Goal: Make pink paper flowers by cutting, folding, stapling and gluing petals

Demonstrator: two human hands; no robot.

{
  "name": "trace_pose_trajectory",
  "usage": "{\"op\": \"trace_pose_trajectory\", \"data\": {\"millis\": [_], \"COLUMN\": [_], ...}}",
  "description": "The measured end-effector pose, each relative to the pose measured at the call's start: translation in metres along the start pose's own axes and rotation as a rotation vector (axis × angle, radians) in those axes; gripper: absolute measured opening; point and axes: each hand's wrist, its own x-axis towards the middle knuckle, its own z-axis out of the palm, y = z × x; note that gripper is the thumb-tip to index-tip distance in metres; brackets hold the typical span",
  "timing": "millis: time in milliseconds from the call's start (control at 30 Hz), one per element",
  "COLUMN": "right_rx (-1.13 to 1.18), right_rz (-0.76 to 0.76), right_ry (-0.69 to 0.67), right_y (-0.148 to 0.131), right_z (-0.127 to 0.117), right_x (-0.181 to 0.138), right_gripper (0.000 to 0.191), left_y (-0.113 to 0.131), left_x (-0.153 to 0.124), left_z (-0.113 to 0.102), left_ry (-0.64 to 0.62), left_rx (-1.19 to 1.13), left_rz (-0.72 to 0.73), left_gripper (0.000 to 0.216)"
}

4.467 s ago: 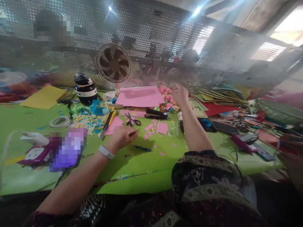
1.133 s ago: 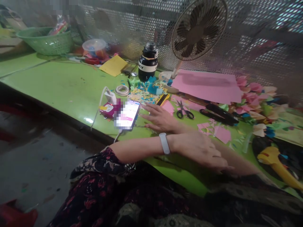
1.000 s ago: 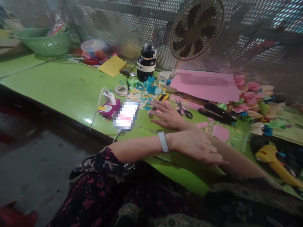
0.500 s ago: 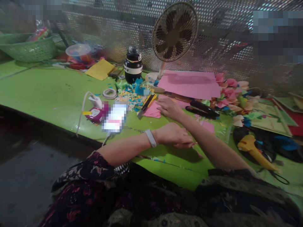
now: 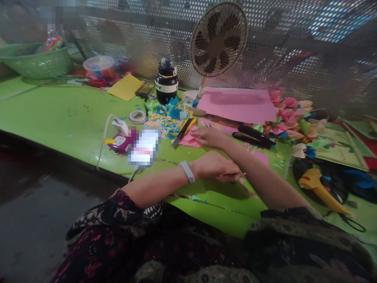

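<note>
My left hand [image 5: 218, 167], with a pale band at the wrist, is closed in front of my right forearm. A thin tip sticks out beyond its fingers; what it belongs to is hidden. Small pink paper scraps lie beneath it. My right hand [image 5: 210, 137] reaches past the left, palm down, its fingers stretched over a small stack of pink paper pieces [image 5: 188, 140] and touching it. A yellow and black box cutter [image 5: 185, 131] lies against the stack's left side. A black stapler [image 5: 253, 136] rests to the right of my right hand.
A lit phone [image 5: 144, 147] and a purple plug adapter [image 5: 120, 142] with a cable lie left. Behind are paper scraps [image 5: 165, 124], a tape roll [image 5: 137, 116], a black bottle [image 5: 166, 82], a fan [image 5: 218, 43] and pink sheets [image 5: 235, 104]. Paper flowers [image 5: 290, 114] and a yellow glue gun [image 5: 321, 190] are right.
My right hand has shifted slightly left and down over the pink stack, its fingers drawn closer together. My left hand stays closed in nearly the same place. The view has moved slightly.
</note>
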Motion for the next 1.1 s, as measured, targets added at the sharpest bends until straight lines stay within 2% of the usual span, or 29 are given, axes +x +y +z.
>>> {"op": "trace_pose_trajectory", "data": {"millis": [133, 267, 367, 467, 600, 667, 767, 867, 967, 1100], "right_rx": [-0.027, 0.053, 0.080, 0.074, -0.035, -0.101, -0.207, -0.261, -0.158, 0.125], "right_rz": [0.107, 0.114, 0.113, 0.153, 0.253, 0.225, 0.132, 0.081, 0.063, 0.093], "right_ry": [0.018, 0.217, 0.358, 0.490, 0.665, 0.695, 0.608, 0.536, 0.615, 0.764], "right_y": [-0.002, -0.003, 0.000, 0.008, 0.008, -0.002, -0.026, -0.044, -0.047, -0.038], "right_z": [-0.004, -0.006, -0.013, -0.026, -0.044, -0.045, -0.035, -0.020, -0.013, -0.011], "right_x": [0.002, 0.004, 0.001, -0.014, -0.058, -0.084, -0.116, -0.133, -0.139, -0.141], "right_gripper": [0.031, 0.024, 0.018, 0.016, 0.019, 0.020, 0.021, 0.022, 0.019, 0.012], "left_y": [-0.001, 0.001, 0.003, -0.001, -0.018, -0.026, -0.030, -0.025, -0.022, -0.024], "left_x": [0.000, 0.001, 0.002, 0.004, 0.007, 0.008, 0.008, 0.007, 0.005, 0.001], "left_z": [-0.001, -0.004, -0.010, -0.015, -0.019, -0.020, -0.019, -0.015, -0.013, -0.013], "left_ry": [0.014, 0.058, 0.098, 0.172, 0.316, 0.355, 0.411, 0.421, 0.414, 0.343], "left_rx": [-0.021, -0.040, -0.139, -0.436, -1.151, -1.436, -1.669, -1.698, -1.661, -1.662], "left_rz": [-0.012, -0.095, -0.227, -0.487, -0.971, -1.104, -1.128, -1.099, -1.063, -1.043], "left_gripper": [0.038, 0.044, 0.043, 0.047, 0.068, 0.073, 0.058, 0.023, 0.006, 0.013]}}
